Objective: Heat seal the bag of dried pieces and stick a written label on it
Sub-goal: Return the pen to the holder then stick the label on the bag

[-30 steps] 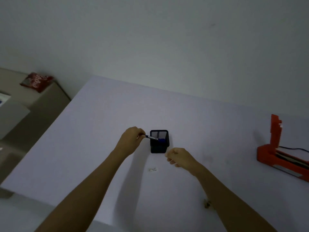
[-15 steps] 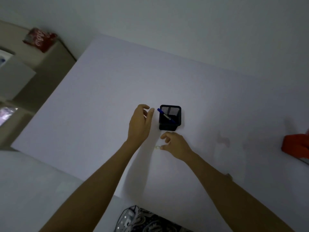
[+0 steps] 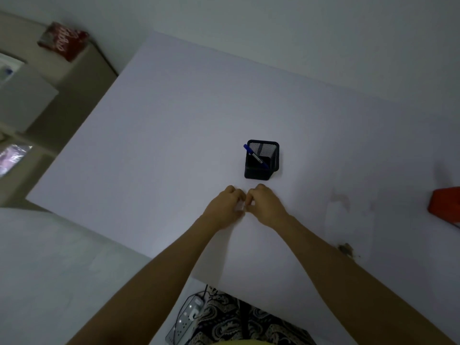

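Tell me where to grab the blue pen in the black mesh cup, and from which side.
Pinch the blue pen at its capped upper end, which sticks out over the rim at the far-left corner of the mesh cup. Come from above and the left: the pen leans that way, and its lower part lies inside the cup walls, so a side approach there would likely be blocked.

Black wire-mesh metal pen holder [image 3: 261, 160] on matt white table [image 3: 174, 125].
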